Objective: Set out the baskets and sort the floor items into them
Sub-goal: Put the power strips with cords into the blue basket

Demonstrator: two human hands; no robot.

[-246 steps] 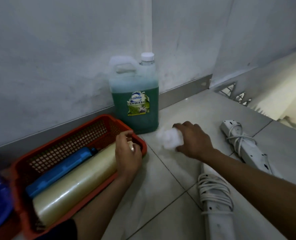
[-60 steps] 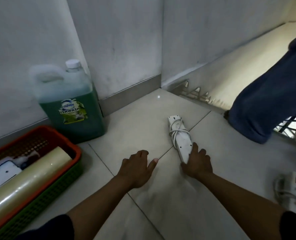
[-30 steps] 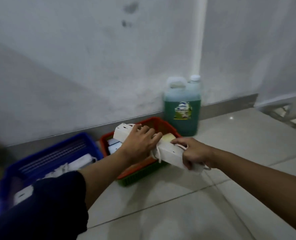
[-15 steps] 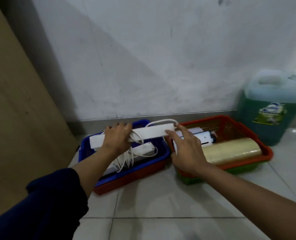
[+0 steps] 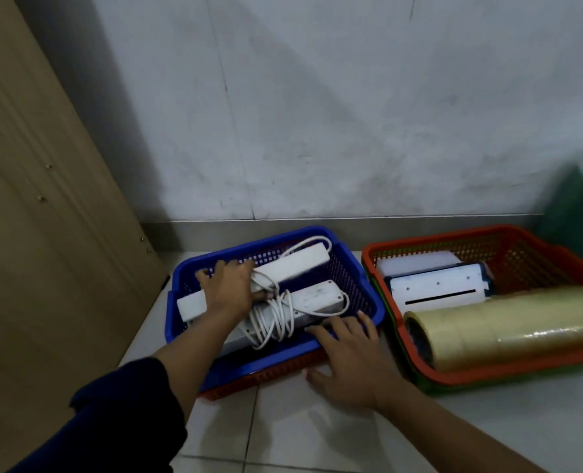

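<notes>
The left hand (image 5: 230,290) is closed around a white power strip (image 5: 285,268) at its wrapped cord, the strip lying slantwise across the blue basket (image 5: 368,295). The right hand (image 5: 348,360) is spread flat and holds nothing, its fingers (image 5: 343,324) resting on the blue basket's near rim. A second power strip (image 5: 317,297) with a coiled white cord (image 5: 276,319) lies beneath the first. The blue basket sits nested on a red one whose edge (image 5: 266,378) shows at the near side. To the right, just beside it on the tiled floor (image 5: 283,431), an orange-red basket (image 5: 508,244) holds a large roll of clear film (image 5: 508,326) at its near side and a white boxy device (image 5: 436,290) behind it. Both baskets stand near the grey wall (image 5: 317,114); a brown panel (image 5: 27,199) leans at far left.
</notes>
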